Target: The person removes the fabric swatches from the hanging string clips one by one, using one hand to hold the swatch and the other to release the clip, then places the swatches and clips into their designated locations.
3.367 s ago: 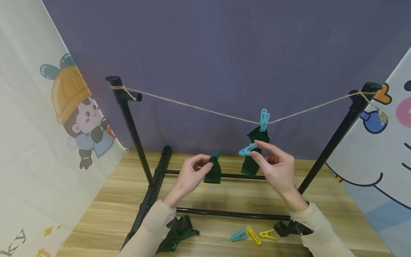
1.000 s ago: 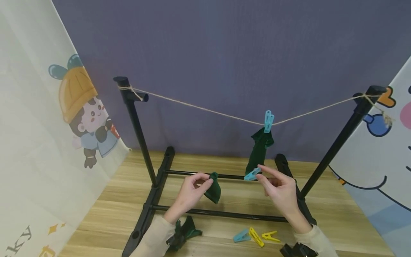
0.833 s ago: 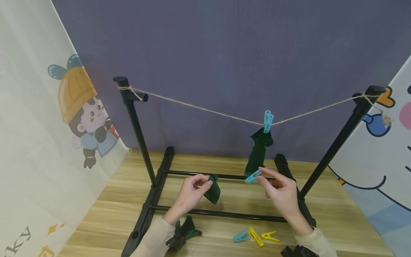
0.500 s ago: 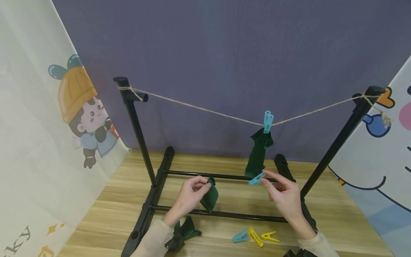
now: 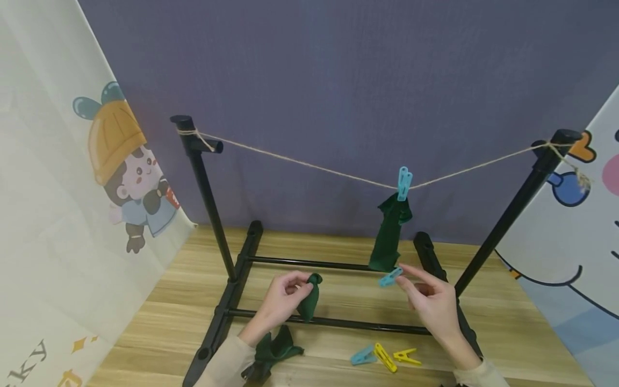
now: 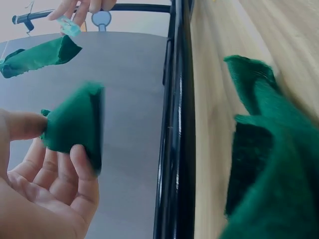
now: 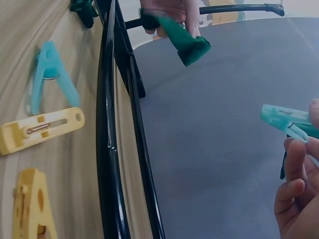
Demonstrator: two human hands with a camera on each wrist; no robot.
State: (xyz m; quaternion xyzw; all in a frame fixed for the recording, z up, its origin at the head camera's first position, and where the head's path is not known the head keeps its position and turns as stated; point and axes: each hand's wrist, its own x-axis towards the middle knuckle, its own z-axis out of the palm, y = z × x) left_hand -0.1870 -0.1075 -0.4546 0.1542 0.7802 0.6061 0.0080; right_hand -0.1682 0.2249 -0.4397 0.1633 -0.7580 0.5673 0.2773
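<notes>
My left hand (image 5: 279,296) pinches a small green cloth (image 5: 309,302) by its top between thumb and fingers, and the cloth dangles in front of the lower bar. In the right hand (image 5: 432,306), a light-blue clothespin (image 5: 389,277) is held between thumb and fingertip, just below a second green cloth (image 5: 387,239). That second cloth hangs from a string (image 5: 295,160), fastened by another blue clothespin (image 5: 404,184). In the left wrist view the pinched cloth (image 6: 75,119) is slightly blurred. The right wrist view shows the held clothespin (image 7: 284,119) at its right edge.
A black pipe frame (image 5: 205,209) carries the string between two posts. Near its front lie a blue clothespin (image 5: 364,355), two yellow clothespins (image 5: 385,358) (image 5: 407,356) and a crumpled green cloth (image 5: 280,348) on the wooden table (image 5: 164,306). A dark backdrop (image 5: 309,80) stands behind.
Both hands have come down from near the string's height, still holding the cloth and the clothespin. Lately the left hand drifted slightly left and the right hand slightly right. The hanging cloth stays pegged.
</notes>
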